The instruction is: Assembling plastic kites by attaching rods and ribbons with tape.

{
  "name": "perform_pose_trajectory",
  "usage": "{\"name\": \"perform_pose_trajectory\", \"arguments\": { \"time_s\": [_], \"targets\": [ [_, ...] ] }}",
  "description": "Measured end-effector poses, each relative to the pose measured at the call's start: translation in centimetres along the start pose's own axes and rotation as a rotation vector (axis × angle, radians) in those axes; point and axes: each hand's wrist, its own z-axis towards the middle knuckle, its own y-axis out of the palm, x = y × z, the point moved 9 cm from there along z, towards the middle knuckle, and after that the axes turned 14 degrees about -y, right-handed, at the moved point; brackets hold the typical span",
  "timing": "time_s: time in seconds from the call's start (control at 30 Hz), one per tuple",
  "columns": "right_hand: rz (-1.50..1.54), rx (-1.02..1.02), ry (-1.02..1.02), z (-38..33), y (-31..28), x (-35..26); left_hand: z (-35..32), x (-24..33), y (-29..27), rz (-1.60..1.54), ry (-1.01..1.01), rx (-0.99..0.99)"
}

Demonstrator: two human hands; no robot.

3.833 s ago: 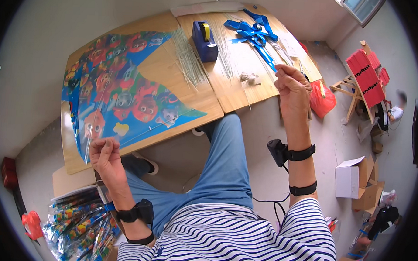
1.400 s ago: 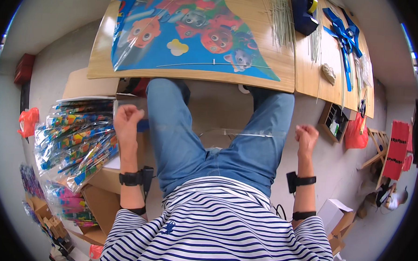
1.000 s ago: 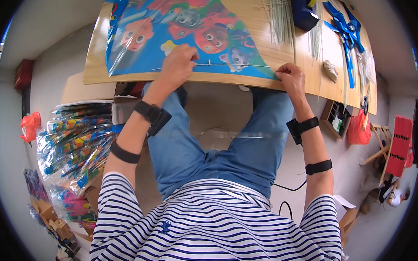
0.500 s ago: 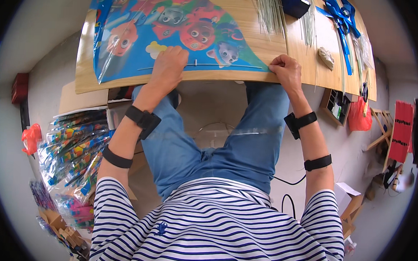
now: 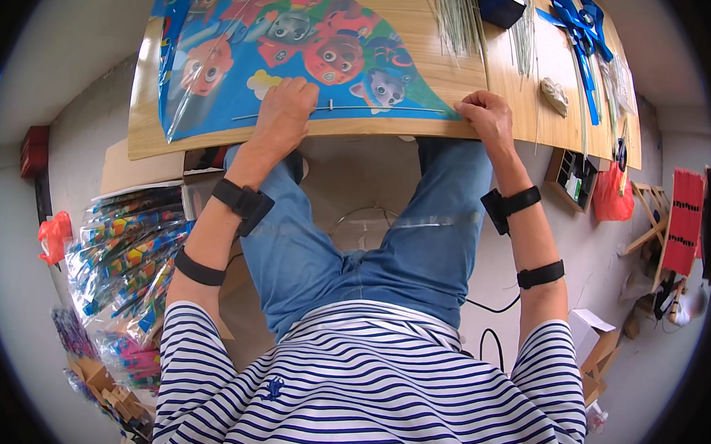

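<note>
A colourful sheet printed with cartoon animals, which looks like a kite sail (image 5: 218, 105), spreads over the left and middle of the table. Along its near edge runs a thin pale rod (image 5: 400, 110) with a small white fitting (image 5: 331, 104) at about its middle. My left hand (image 5: 289, 108) is closed over the rod, left of the fitting, its fingertips partly hidden. At the sail's right corner, by the rod's end, my right hand (image 5: 485, 116) makes a pinch; the fingers cover what lies between them, apparently the corner's tip.
Bundles of thin rods (image 5: 457, 20), a dark blue box (image 5: 501, 8), blue ribbon (image 5: 582, 33) and a pale clump of cord (image 5: 554, 97) lie on the wooden table (image 5: 504, 78). Scissors (image 5: 622, 153) sit at its right edge. Packaged colourful goods (image 5: 128, 252) are piled at left.
Almost nothing differs. My right hand has shifted very slightly left, and the rod with its fitting has moved a few pixels left as well.
</note>
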Motion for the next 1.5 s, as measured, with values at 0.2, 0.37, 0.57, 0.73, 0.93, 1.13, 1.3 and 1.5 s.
{"name": "perform_pose_trajectory", "arguments": {
  "time_s": [0.2, 0.37, 0.57, 0.73, 0.93, 1.13, 1.3, 1.5],
  "targets": [
    [-0.209, -0.016, 0.006, -0.1, 0.7, -1.3, -0.2, -0.3, 0.0, 0.023, -0.015, -0.012],
    [-0.329, -0.030, 0.046, -0.4, 0.3, -3.1, 0.0, -0.6, 0.6, 0.038, -0.031, -0.030],
    [-0.385, -0.037, 0.045, -0.3, 0.5, -2.8, -0.1, -0.3, 0.0, -0.058, -0.048, -0.006],
    [-0.375, -0.069, 0.085, -0.2, 0.9, -2.6, 0.2, 0.0, 0.2, -0.174, -0.068, -0.043],
    [-0.375, -0.041, 0.061, -0.3, 0.8, -2.9, 0.9, 0.8, 0.0, -0.270, -0.118, -0.063],
    [-0.375, -0.048, 0.066, -0.2, 0.8, -2.6, 1.6, 0.9, 0.2, -0.229, -0.127, -0.080],
    [-0.367, -0.051, 0.092, -0.3, 0.8, -2.5, 1.7, 0.7, 0.2, -0.252, -0.121, -0.088],
    [-0.389, -0.037, 0.060, -0.3, 0.7, -2.7, 1.3, 0.6, 0.4, -0.279, -0.177, -0.133]
  ]
}}
